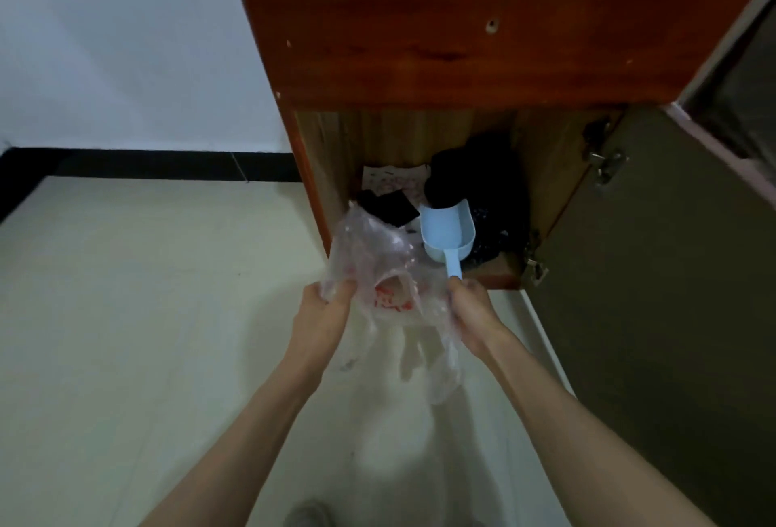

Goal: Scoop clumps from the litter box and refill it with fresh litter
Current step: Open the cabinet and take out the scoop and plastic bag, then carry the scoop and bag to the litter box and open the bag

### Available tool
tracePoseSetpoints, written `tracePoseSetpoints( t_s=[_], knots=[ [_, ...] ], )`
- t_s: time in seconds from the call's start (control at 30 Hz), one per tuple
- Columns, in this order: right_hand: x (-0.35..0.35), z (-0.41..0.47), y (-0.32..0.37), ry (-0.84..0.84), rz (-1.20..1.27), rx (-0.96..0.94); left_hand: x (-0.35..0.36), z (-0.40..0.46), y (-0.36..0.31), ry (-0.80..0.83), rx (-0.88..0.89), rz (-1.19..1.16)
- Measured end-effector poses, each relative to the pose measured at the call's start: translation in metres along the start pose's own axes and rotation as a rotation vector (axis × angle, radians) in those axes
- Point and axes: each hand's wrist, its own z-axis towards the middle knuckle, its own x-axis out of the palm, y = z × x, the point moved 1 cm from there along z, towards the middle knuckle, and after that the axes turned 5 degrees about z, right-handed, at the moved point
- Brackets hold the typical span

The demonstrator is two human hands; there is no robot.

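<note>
Before the open cabinet (420, 64), the right hand (472, 308) pinches the blue scoop (447, 230) handle and the plastic bag (378, 257); the left hand (325, 304) grips the bag's opposite edge. Risk: the doubled grip may drop the scoop.

No text, label, brand or number can be read anywhere in the head view. The clear plastic bag (378, 274) carries a red print low on its front, but the marks are smeared and crumpled and form no legible characters. Inside the open cabinet (420, 140), a pale sheet of paper (392, 179) lying toward the back left corner of the cabinet floor shows faint reddish marks, too small and dim to make out. The blue scoop (448, 232) bears no visible writing.
</note>
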Motion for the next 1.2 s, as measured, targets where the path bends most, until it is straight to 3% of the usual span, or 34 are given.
tracePoseSetpoints(
  t_s=[0.07, 0.2, 0.33, 0.5, 0.67, 0.77, 0.93, 1.2],
  knots=[
    [-0.006, -0.022, -0.004, -0.024, -0.037, -0.065, 0.001, -0.013, 0.01, 0.012, -0.11, -0.074],
    [-0.016, -0.062, -0.013, -0.02, -0.265, -0.184, -0.008, -0.022, 0.032, -0.198, -0.253, -0.288],
    [-0.009, -0.107, 0.007, 0.087, -0.73, -0.31, -0.042, -0.037, 0.022, -0.242, -0.225, -0.198],
    [0.035, -0.166, 0.082, 0.18, -1.029, -0.345, -0.154, -0.072, -0.007, -0.314, -0.131, -0.062],
    [0.103, -0.247, 0.172, 0.339, -1.062, -0.401, -0.289, -0.15, -0.028, -0.494, -0.227, -0.023],
    [0.14, -0.285, 0.219, 0.416, -1.059, -0.449, -0.334, -0.183, -0.054, -0.513, -0.237, 0.027],
    [0.237, -0.38, 0.31, 0.616, -1.047, -0.497, -0.45, -0.256, -0.112, -0.662, -0.312, -0.047],
    [0.357, -0.49, 0.372, 0.874, -0.942, -0.494, -0.58, -0.37, -0.14, -0.927, -0.456, -0.065]
  ],
)
